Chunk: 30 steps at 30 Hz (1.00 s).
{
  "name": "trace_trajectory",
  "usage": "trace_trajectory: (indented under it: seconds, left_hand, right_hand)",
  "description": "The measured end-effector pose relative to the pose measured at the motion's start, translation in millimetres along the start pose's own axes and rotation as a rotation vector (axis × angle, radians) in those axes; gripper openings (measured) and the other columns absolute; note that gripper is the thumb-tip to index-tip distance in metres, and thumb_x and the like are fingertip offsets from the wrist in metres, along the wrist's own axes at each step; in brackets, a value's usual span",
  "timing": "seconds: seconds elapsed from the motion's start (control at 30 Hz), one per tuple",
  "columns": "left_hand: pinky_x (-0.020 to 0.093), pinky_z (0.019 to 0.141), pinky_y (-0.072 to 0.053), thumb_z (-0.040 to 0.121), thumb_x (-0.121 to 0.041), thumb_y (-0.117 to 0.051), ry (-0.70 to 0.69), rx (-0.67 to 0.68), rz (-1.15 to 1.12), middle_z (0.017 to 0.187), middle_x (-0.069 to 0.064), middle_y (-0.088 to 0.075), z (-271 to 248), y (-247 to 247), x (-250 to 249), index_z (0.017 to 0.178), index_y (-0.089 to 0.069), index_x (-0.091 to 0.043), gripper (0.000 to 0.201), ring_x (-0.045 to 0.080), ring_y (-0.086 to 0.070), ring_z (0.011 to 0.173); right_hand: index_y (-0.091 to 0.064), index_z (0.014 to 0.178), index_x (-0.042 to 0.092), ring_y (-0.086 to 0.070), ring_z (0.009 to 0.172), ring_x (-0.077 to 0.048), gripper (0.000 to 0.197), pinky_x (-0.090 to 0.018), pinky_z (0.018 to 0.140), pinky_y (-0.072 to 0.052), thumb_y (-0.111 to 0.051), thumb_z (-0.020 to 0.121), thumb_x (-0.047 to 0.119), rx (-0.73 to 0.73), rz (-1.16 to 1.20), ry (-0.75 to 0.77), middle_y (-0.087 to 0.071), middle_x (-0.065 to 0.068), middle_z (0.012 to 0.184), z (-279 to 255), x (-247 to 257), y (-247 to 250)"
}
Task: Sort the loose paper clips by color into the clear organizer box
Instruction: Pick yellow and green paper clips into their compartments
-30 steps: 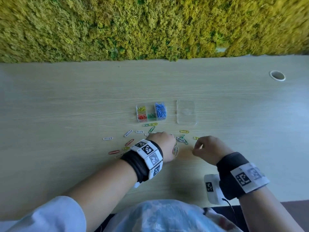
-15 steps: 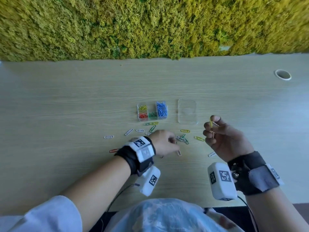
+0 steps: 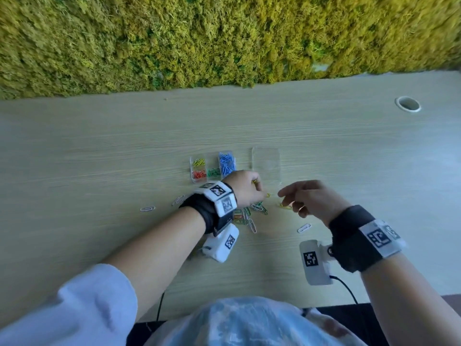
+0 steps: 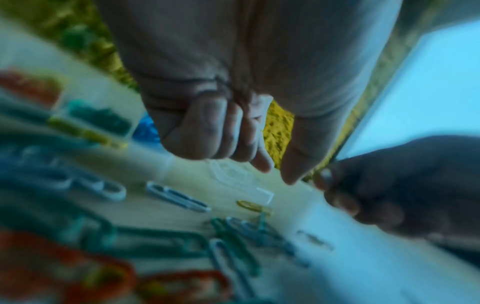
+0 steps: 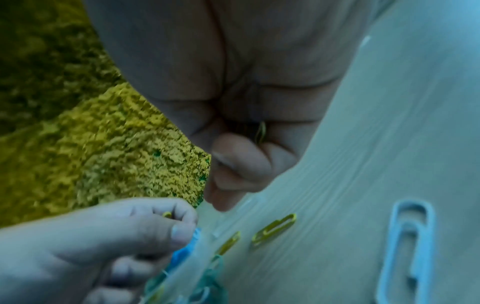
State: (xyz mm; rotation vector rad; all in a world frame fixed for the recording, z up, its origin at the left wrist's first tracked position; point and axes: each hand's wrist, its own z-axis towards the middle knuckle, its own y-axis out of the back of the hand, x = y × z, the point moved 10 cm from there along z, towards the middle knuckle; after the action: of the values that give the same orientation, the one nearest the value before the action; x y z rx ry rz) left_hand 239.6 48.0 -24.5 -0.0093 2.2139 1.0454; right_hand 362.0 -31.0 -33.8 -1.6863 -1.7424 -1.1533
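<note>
The clear organizer box [image 3: 193, 171] stands mid-table with yellow, red, green and blue clips in separate compartments. My left hand [image 3: 259, 189] hovers just right of the box, fingers curled, pinching a yellow paper clip [image 5: 166, 214]. My right hand [image 3: 289, 198] is close beside it, low over the table, fingers curled round a yellow clip [image 5: 261, 131] against the palm. Loose clips [image 3: 252, 213] of mixed colours lie in a heap under my left wrist. Two yellow clips [image 5: 275, 228] lie on the table between the hands. A white clip [image 3: 303, 228] lies near my right wrist.
The box's clear lid [image 3: 265, 166] lies flat right of the box. More white clips [image 3: 147, 209] lie to the left. A moss wall [image 3: 224, 41] backs the table, and a cable hole [image 3: 407, 104] sits far right. Wrist camera cables hang over the near edge.
My right hand has come down from its raised pose towards the left hand and the table. My left hand has moved up and right, from the clip heap to beside the box.
</note>
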Motion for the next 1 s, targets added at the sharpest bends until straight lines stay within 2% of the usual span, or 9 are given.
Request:
trace_trajectory:
  seconds: [0.07,0.17,0.23,0.3,0.4,0.67,0.73,0.87,1.0]
  left_hand:
    - [0.02,0.049,-0.037,0.086,-0.026,-0.06,-0.063,-0.026,0.192,0.064,-0.01,-0.049,5.0,0.6,-11.3,0.091,-0.061,-0.021,0.008,0.007,-0.044,0.051]
    - [0.029,0.069,-0.051,0.085,-0.026,-0.06,-0.102,-0.059,0.419,0.091,-0.001,-0.065,12.5,-4.9,-20.5,0.095,-0.067,-0.02,0.013,0.02,-0.06,0.077]
    - [0.032,0.069,-0.05,0.085,-0.027,-0.06,-0.104,-0.081,0.501,0.095,0.002,-0.068,16.6,-8.2,-25.2,0.092,-0.069,-0.019,0.014,0.025,-0.063,0.085]
    - [0.032,0.066,-0.047,0.086,-0.025,-0.06,-0.095,-0.071,0.567,0.093,0.004,-0.068,20.0,-13.2,-28.1,0.091,-0.069,-0.016,0.014,0.027,-0.064,0.085]
    - [0.034,0.068,-0.05,0.084,-0.018,-0.06,-0.063,-0.028,0.592,0.091,0.004,-0.067,24.0,-18.6,-26.8,0.089,-0.067,-0.014,0.01,0.025,-0.064,0.084]
    - [0.03,0.059,-0.045,0.079,-0.014,-0.06,-0.07,0.0,0.633,0.086,0.007,-0.066,22.6,-22.7,-31.1,0.088,-0.065,-0.01,0.011,0.025,-0.062,0.074]
    - [0.028,0.059,-0.043,0.079,-0.019,-0.059,-0.097,-0.023,0.548,0.085,0.005,-0.064,18.9,-17.9,-32.9,0.086,-0.063,-0.01,0.012,0.024,-0.059,0.073]
    - [0.024,0.055,-0.038,0.079,-0.032,-0.056,-0.041,0.012,0.107,0.07,-0.004,-0.05,7.9,-10.6,-18.0,0.074,-0.05,-0.02,0.015,0.015,-0.048,0.059]
    - [0.021,0.041,-0.031,0.086,-0.013,-0.042,0.073,0.153,-0.632,0.066,0.0,-0.044,0.4,-18.9,5.3,0.071,-0.044,-0.014,0.015,0.011,-0.039,0.048]
  right_hand:
    - [-0.068,0.077,0.011,-0.046,0.055,-0.015,0.035,-0.022,0.047,-0.036,-0.038,0.086,-0.004,-0.039,-0.237,0.023,-0.059,-0.004,0.068,3.1,1.6,2.1]
    - [-0.068,0.089,0.011,-0.055,0.074,-0.019,0.018,-0.026,0.061,-0.042,-0.052,0.086,0.016,-0.077,-0.622,0.092,-0.062,-0.004,0.083,3.9,8.2,-3.2]
    - [-0.066,0.095,0.012,-0.054,0.082,-0.019,0.019,-0.024,0.067,-0.04,-0.054,0.086,0.022,-0.11,-0.783,0.109,-0.061,-0.002,0.089,4.7,9.2,-7.4]
    - [-0.067,0.098,0.011,-0.056,0.086,-0.021,0.019,-0.024,0.069,-0.04,-0.055,0.086,0.022,-0.147,-0.838,0.113,-0.064,-0.005,0.096,6.8,8.7,-8.0]
    - [-0.069,0.097,0.008,-0.062,0.094,-0.025,0.018,-0.025,0.069,-0.043,-0.059,0.086,0.018,-0.182,-0.856,0.098,-0.067,-0.009,0.102,11.4,7.1,-6.8]
    - [-0.069,0.094,0.013,-0.062,0.093,-0.025,0.015,-0.025,0.067,-0.041,-0.057,0.088,0.018,-0.187,-0.904,0.109,-0.068,-0.008,0.1,17.2,2.9,-8.7]
    - [-0.068,0.095,0.013,-0.062,0.094,-0.025,0.013,-0.026,0.067,-0.042,-0.058,0.088,0.017,-0.206,-0.905,0.115,-0.068,-0.009,0.101,15.6,4.2,-6.2]
    - [-0.069,0.097,0.011,-0.062,0.089,-0.025,0.015,-0.025,0.065,-0.042,-0.061,0.088,0.02,-0.224,-0.913,0.104,-0.067,-0.01,0.1,13.9,6.0,-2.8]
    - [-0.069,0.098,0.008,-0.059,0.082,-0.023,0.018,-0.029,0.067,-0.048,-0.058,0.09,0.019,-0.193,-0.974,0.117,-0.067,-0.011,0.099,17.4,8.3,-9.4]
